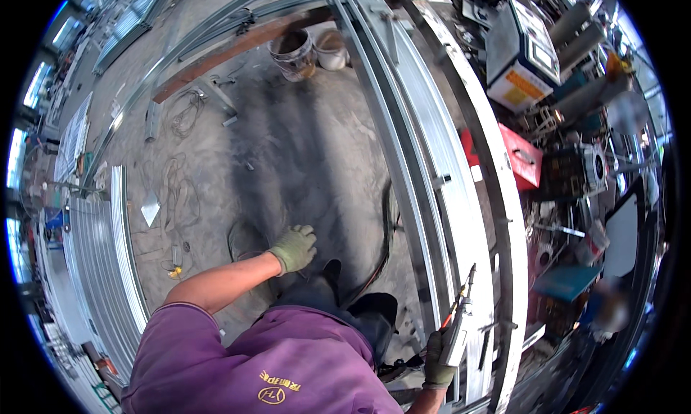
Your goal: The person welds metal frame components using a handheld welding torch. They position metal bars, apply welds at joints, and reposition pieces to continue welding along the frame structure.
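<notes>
My left hand (295, 249), in a green work glove, hangs over the floor in front of my body. Its fingers are loosely bent and a little apart, with nothing seen in them. At the lower right, my gloved right hand (437, 363) is closed around a handheld welding torch (455, 340). The torch has a grey boxy body, an orange-red line along it and a thin pointed tip aimed away from me. Beneath and beside it run long metal profiles (426, 162); whether the torch touches them I cannot tell.
Two buckets (291, 54) stand at the far end. A dark cable (386, 234) lies on the concrete floor (302, 147) by the profiles. Stacked metal channels (101, 248) lie at left. On the right are a white machine box (522, 57), a red case (520, 157) and crowded tools.
</notes>
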The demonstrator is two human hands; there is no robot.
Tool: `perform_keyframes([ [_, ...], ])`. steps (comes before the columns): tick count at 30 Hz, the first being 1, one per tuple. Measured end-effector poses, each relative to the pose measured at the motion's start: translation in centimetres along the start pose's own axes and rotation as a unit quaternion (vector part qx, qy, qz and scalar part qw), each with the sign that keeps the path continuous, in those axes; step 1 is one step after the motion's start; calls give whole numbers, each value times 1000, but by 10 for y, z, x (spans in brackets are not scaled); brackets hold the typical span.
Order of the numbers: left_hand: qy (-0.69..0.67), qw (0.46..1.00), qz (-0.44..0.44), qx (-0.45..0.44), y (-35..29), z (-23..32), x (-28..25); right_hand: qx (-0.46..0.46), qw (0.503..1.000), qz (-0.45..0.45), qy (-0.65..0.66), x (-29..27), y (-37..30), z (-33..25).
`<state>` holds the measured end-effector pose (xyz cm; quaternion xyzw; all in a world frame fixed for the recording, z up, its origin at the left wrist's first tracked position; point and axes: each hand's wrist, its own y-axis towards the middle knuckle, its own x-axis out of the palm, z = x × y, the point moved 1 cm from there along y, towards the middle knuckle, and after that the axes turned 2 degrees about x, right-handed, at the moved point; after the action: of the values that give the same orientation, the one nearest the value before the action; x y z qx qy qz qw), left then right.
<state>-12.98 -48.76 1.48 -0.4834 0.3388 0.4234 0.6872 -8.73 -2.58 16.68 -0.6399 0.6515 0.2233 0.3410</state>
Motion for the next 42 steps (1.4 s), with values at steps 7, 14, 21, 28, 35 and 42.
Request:
perform_keyframes([
  [7,-76,987,24,-141,23,-44,-54,-155,987,-31,-21,56,130,-61],
  [14,-136,950,85,-268,38,-85,-48,-161,982,-98,31,131,252,-67],
  [21,-173,933,150,-276,151,-95,-186,-120,985,-109,55,140,313,-100],
  [28,-99,952,251,-145,323,-173,-312,-52,997,13,57,168,360,-123],
  [35,-11,964,265,11,568,-251,-440,57,993,96,27,214,417,-176],
  [42,138,990,14,-28,801,-306,-479,22,988,110,-104,278,531,-326],
])
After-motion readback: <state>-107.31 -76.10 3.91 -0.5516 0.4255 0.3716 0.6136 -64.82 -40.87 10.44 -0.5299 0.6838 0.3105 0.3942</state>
